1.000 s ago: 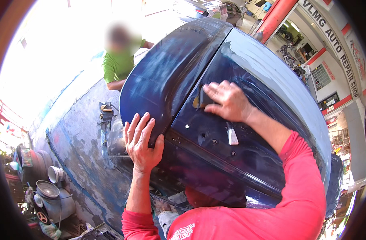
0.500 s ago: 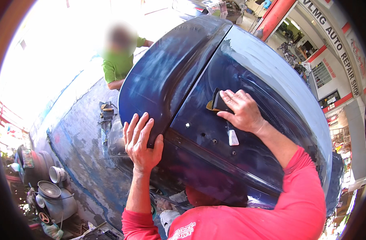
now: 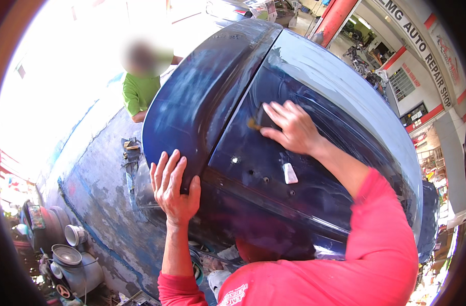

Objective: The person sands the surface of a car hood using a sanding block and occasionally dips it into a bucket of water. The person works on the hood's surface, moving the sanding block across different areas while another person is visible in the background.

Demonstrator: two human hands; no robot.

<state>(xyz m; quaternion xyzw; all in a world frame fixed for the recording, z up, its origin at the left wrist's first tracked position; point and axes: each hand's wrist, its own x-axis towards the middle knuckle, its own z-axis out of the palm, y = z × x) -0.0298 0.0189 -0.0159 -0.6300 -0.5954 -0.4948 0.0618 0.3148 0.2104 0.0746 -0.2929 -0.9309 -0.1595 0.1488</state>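
Observation:
My left hand (image 3: 174, 191) lies with fingers spread on the dark blue, curved outer car panel (image 3: 182, 92), near its lower left part. Across a dark seam, my right hand (image 3: 289, 127) presses a folded dark-and-tan abrasive sheet (image 3: 252, 124) against the upper part of the adjoining blue panel (image 3: 228, 143), its fingers over the sheet and partly blurred. Below that hand a small white piece (image 3: 290, 173) rests on the panel beside several small holes (image 3: 266, 179). A pale grey strip (image 3: 345, 81) runs along the panel's right side.
A person in a green shirt (image 3: 141, 92) stands beyond the panel at left. Containers and cans (image 3: 77, 273) crowd the patchy concrete floor (image 3: 90, 194) at lower left. A dark clamp-like item (image 3: 132, 145) is left of the panel. A red post (image 3: 337, 20) and shopfront are behind.
My right hand with the sheet went down and right, and now has moved back up and left. The view has shifted slightly; my left hand stays on the panel.

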